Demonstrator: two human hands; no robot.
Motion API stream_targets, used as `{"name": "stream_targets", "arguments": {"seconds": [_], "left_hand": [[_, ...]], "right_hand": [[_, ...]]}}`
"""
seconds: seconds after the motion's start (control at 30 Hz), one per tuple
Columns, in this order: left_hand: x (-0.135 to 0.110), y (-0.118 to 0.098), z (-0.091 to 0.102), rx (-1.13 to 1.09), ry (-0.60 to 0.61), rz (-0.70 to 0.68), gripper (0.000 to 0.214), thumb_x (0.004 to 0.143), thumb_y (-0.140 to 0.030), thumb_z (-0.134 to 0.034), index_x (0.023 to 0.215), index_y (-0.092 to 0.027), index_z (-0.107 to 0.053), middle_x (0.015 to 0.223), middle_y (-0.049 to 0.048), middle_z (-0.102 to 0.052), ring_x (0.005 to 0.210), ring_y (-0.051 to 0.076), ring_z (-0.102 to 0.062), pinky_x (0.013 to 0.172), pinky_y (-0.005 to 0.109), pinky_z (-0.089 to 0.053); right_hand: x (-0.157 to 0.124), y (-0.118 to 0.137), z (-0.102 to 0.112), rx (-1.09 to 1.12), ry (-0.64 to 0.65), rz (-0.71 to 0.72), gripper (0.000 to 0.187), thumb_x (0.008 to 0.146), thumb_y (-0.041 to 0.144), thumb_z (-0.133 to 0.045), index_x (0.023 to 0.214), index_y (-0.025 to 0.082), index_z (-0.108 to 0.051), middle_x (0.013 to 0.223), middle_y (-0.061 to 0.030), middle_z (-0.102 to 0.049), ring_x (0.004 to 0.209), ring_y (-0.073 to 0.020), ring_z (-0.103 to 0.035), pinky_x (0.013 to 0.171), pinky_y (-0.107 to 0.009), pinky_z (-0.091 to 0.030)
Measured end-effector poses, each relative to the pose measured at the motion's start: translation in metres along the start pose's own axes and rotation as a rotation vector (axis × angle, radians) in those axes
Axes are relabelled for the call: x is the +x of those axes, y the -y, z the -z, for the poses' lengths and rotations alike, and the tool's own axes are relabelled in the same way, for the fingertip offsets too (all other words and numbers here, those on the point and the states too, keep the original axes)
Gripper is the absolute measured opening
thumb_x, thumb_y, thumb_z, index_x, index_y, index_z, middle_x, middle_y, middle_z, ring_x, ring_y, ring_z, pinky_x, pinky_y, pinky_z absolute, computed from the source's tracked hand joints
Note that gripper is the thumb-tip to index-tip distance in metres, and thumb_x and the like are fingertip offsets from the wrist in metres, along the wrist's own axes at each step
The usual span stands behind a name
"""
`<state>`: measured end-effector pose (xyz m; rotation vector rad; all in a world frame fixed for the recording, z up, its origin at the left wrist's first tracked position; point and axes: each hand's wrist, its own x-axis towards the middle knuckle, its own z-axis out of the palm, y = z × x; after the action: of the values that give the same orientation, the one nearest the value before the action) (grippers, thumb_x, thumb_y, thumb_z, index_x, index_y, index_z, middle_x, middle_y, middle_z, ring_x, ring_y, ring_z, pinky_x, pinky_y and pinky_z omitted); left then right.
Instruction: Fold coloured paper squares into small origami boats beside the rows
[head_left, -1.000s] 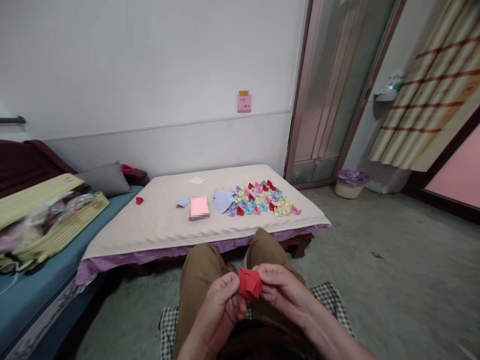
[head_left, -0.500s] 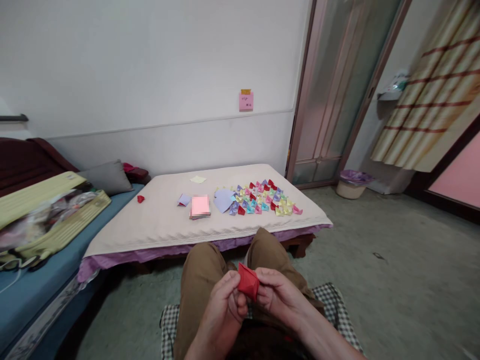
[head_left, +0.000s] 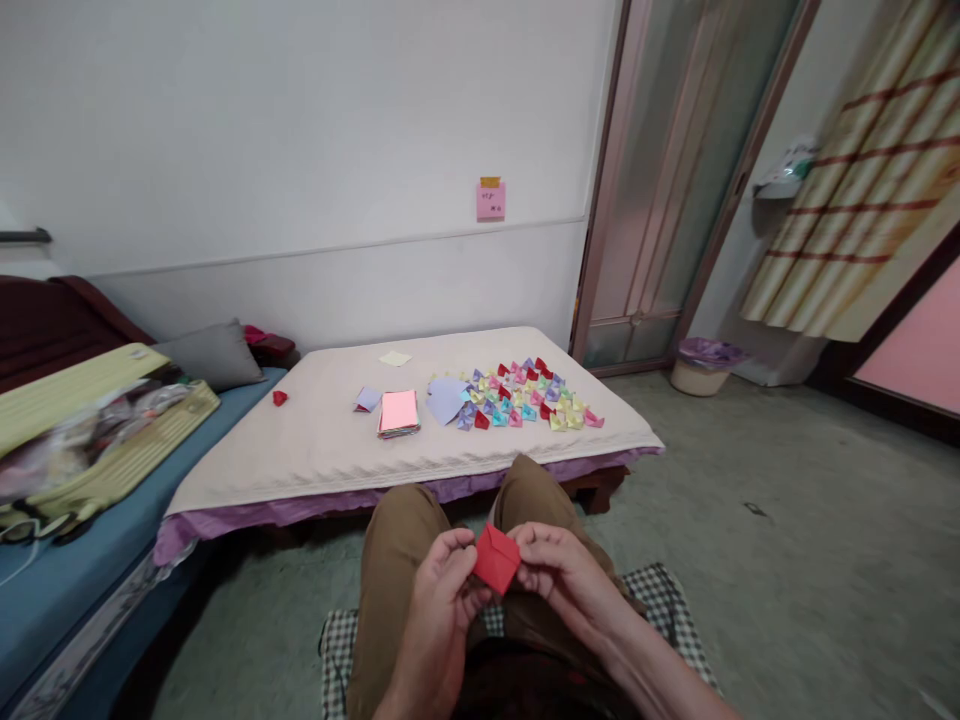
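A small folded red paper (head_left: 497, 559) is held over my lap, its diamond shape facing me and a crease showing across its upper part. My left hand (head_left: 445, 588) pinches its left corner between thumb and fingers. At the right corner, my right hand (head_left: 553, 562) grips it the same way. Beyond my knees, several small folded paper pieces (head_left: 517, 392) in many colours spread over the right half of the covered bed. Left of them lie a purple paper sheet (head_left: 445, 400) and a stack of square paper (head_left: 398, 413) with pink on top.
Also on the low bed (head_left: 315, 455) are a folded purple paper (head_left: 367, 400), a pale yellow sheet (head_left: 395, 358) and a crumpled-looking red paper piece (head_left: 280, 398). A pink note (head_left: 490, 201) is taped to the wall. A lined bin (head_left: 701, 370) stands on the floor at right.
The red paper has turned and flattened into a diamond facing me. Both hands have shifted their grip slightly along its corners. The things on the bed stay put.
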<state>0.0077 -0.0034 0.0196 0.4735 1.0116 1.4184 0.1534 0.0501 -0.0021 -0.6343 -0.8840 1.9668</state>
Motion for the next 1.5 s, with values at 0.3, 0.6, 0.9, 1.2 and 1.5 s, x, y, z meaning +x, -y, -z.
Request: {"name": "stream_targets", "arguments": {"seconds": [0.3,0.6,0.9,1.2,1.5], "left_hand": [[0.018,0.007,0.016,0.238,-0.014,-0.266,0.044,0.054,-0.012,-0.075,0.093,-0.016,-0.056,0.062,-0.0029,-0.061,0.054,0.011,-0.057,0.053,0.02,-0.045],[0.017,0.004,0.008,0.314,-0.012,-0.171,0.036,0.049,-0.015,-0.073,0.083,-0.013,-0.063,0.069,0.0043,-0.068,0.052,0.014,-0.06,0.049,0.023,-0.046],[0.011,-0.001,0.004,0.327,0.036,-0.26,0.029,0.051,-0.014,-0.07,0.08,-0.014,-0.069,0.063,0.0013,-0.068,0.052,0.012,-0.057,0.05,0.021,-0.046],[0.016,-0.001,0.009,0.362,0.069,-0.225,0.014,0.05,-0.016,-0.072,0.063,-0.016,-0.066,0.048,-0.004,-0.057,0.042,0.009,-0.047,0.044,0.019,-0.039],[0.008,0.001,0.013,0.344,0.126,-0.282,0.007,0.067,-0.016,-0.063,0.063,-0.017,-0.069,0.074,0.0012,-0.062,0.059,0.013,-0.057,0.056,0.023,-0.046]], "right_hand": [[-0.003,0.007,-0.011,-0.374,-0.089,0.183,0.017,0.058,0.015,-0.073,0.053,0.015,-0.057,0.075,-0.0007,-0.056,0.065,-0.0125,-0.048,0.056,-0.022,-0.037],[-0.003,0.008,-0.01,-0.468,-0.166,0.271,0.014,0.06,0.013,-0.069,0.068,0.017,-0.058,0.078,0.0015,-0.053,0.061,-0.0102,-0.046,0.056,-0.022,-0.037],[-0.003,0.008,-0.007,-0.538,-0.11,0.343,0.008,0.066,0.012,-0.066,0.071,0.018,-0.062,0.083,-0.0001,-0.055,0.069,-0.0128,-0.049,0.063,-0.024,-0.039],[-0.005,0.01,-0.007,-0.512,-0.1,0.364,0.009,0.066,0.011,-0.067,0.065,0.017,-0.06,0.084,-0.0017,-0.058,0.08,-0.0171,-0.054,0.072,-0.026,-0.041],[-0.011,0.017,-0.013,-0.628,-0.002,0.355,0.013,0.074,0.019,-0.065,0.061,0.019,-0.066,0.079,-0.0025,-0.06,0.077,-0.0179,-0.055,0.072,-0.028,-0.041]]}}
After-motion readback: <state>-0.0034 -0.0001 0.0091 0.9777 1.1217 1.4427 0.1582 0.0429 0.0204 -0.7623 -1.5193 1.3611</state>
